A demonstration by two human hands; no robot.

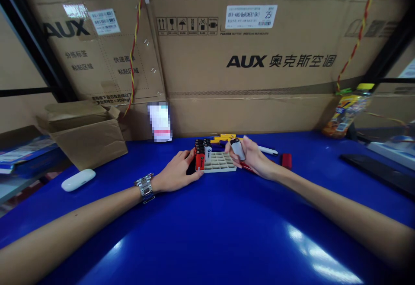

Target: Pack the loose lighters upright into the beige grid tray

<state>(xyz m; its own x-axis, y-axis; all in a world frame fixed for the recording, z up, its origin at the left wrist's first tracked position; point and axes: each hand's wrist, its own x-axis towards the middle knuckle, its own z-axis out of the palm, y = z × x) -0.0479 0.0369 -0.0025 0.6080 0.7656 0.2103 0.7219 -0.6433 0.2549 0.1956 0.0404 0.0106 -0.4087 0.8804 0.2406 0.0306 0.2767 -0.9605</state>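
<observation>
A white grid tray (222, 162) sits on the blue table, its left cells filled with several upright lighters with black tops. A red lighter (200, 161) stands at the near left corner and a white lighter (208, 154) beside it. My left hand (177, 170), with a metal watch at the wrist, grips the tray's left end, thumb at the front corner and fingers along the side. Over the tray's right end, my right hand (254, 157) holds a white lighter with a black top (238, 148), tilted, between thumb and fingers.
Yellow lighters (227, 136) lie behind the tray. A white pen-like item (267, 150) and a red block-shaped object (286, 161) lie right. A white case (78, 180), an open carton (87, 140), a lit phone (160, 122) and a drink bottle (348, 112) stand around. Large cartons form the back.
</observation>
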